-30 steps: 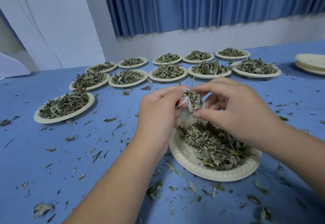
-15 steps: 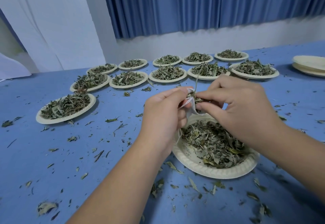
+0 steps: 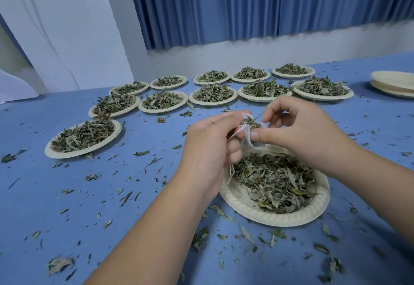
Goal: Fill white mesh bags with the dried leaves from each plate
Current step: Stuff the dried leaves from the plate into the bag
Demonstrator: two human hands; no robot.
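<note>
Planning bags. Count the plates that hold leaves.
12 plates: one nearest, one at left, five in a middle row, five behind them. None seems hidden.

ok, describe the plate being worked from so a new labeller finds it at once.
On the blue table, ignore the plates ranked toward the far edge. The target plate lies nearest the camera, right under the left hand and right hand, which hold the white mesh bag. Unlike the heaped others, its left side shows bare plate.
</note>
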